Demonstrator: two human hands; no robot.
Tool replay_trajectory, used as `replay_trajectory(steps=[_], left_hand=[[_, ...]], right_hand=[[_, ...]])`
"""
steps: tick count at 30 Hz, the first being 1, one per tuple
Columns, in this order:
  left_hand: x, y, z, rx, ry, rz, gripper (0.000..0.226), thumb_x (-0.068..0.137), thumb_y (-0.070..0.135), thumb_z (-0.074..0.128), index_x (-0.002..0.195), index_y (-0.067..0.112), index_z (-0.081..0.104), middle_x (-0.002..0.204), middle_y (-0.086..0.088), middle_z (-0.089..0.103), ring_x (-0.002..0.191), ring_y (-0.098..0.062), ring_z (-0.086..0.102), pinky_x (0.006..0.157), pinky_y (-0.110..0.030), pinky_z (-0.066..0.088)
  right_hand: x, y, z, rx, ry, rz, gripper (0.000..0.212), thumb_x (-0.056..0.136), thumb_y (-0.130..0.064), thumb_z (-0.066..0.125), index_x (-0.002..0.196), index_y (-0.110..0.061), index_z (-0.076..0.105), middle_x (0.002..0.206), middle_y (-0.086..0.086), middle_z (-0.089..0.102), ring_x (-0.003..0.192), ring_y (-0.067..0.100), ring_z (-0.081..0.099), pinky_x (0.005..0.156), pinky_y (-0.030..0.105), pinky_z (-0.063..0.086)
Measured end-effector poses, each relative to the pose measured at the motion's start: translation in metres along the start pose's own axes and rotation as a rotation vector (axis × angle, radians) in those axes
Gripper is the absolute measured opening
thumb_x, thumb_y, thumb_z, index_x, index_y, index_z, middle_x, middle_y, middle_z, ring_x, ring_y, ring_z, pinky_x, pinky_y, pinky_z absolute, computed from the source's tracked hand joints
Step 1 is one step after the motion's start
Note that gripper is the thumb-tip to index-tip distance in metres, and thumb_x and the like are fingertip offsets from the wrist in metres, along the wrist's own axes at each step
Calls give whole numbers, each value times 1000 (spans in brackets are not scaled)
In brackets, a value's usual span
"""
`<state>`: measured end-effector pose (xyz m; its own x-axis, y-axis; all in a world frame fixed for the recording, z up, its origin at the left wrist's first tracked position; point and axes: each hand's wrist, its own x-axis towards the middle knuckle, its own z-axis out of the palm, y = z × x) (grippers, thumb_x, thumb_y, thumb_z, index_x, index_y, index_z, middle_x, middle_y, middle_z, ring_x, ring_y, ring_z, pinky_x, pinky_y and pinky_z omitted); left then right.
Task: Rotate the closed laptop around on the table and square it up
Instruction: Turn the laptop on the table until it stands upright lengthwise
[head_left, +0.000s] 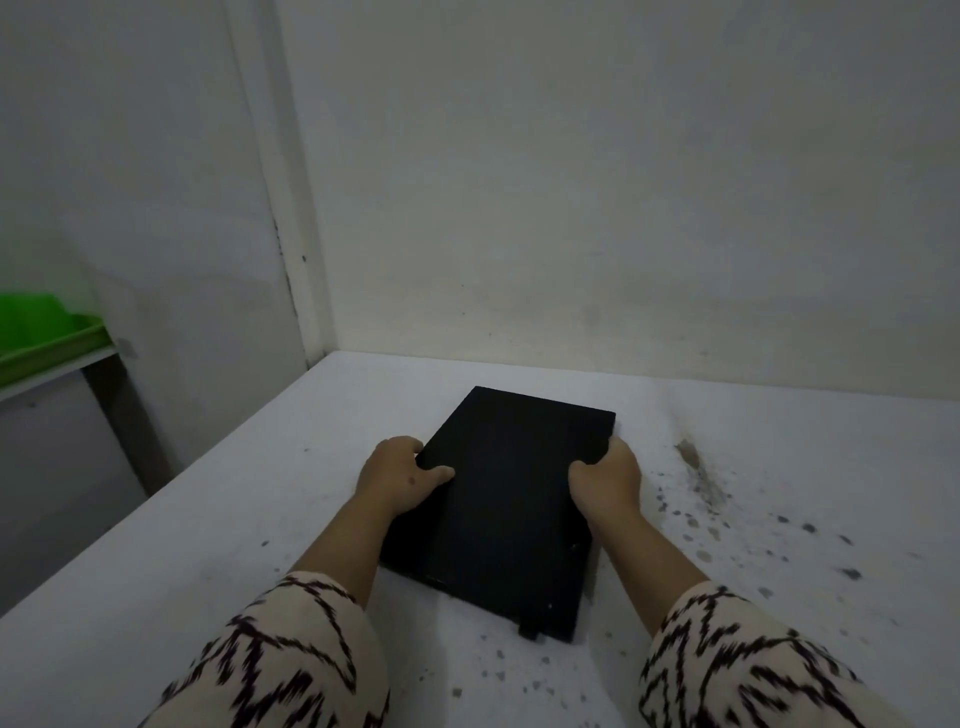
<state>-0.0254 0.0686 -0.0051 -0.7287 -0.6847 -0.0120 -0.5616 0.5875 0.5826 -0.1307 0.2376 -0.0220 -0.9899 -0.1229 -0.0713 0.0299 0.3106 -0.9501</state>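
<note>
A closed black laptop (506, 506) lies flat on the white table (260, 519), its long sides running away from me and turned a little clockwise against the table's edges. My left hand (397, 475) grips its left long edge, thumb on the lid. My right hand (608, 480) grips the right long edge near the far corner, thumb also on top. Both forearms, in patterned cream-and-black sleeves, reach in from the bottom.
The table sits in a corner, with white walls (571, 208) behind and to the left. Dark specks and a brown stain (696, 462) mark the table to the right of the laptop. A green tray (41, 332) rests on a shelf at far left.
</note>
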Motion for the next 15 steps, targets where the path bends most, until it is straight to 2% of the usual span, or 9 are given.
replay_trajectory(steps=[2,4,7,9,10,13,15], left_hand=[[-6,-1,1,-47,22,-19,51,85,34,66,123,1,59,127,-15,62,115,-29,59,90,-32,46],[-11,-1,2,-83,40,-31,49,84,34,67,121,2,60,124,-14,63,113,-28,60,89,-32,47],[-17,0,2,-101,57,-53,50,83,35,68,121,2,60,123,-14,64,111,-29,61,90,-34,48],[-20,1,4,-117,59,-75,54,83,35,68,125,3,57,126,-14,62,113,-29,60,91,-34,48],[-22,2,4,-123,61,-85,57,83,36,68,128,3,55,127,-14,61,114,-29,59,92,-34,48],[-26,4,7,-130,70,-114,62,83,37,68,132,4,51,131,-13,58,118,-28,57,92,-32,46],[-28,6,7,-140,76,-128,61,82,37,69,131,4,52,131,-13,59,118,-28,57,88,-31,45]], right_hand=[[5,0,-1,5,-10,1,55,83,3,52,137,-3,44,134,19,55,119,34,56,98,42,52],[8,-1,-2,10,-18,-5,51,83,4,53,133,-1,47,129,20,57,117,35,57,98,44,52],[11,-4,-5,-3,-53,-23,37,84,6,51,120,2,53,113,18,62,106,33,61,83,37,53],[14,-6,-8,-24,-81,-45,23,83,8,50,104,-3,54,101,14,60,95,29,60,73,32,50],[15,-6,-9,-42,-95,-57,22,83,8,50,101,-5,53,101,14,60,93,27,59,72,32,49],[20,-6,-11,-95,-133,-93,35,82,5,52,117,2,55,113,18,63,101,31,62,82,38,55],[21,-6,-13,-147,-172,-121,35,83,4,51,118,0,56,113,18,63,99,30,62,80,35,53]])
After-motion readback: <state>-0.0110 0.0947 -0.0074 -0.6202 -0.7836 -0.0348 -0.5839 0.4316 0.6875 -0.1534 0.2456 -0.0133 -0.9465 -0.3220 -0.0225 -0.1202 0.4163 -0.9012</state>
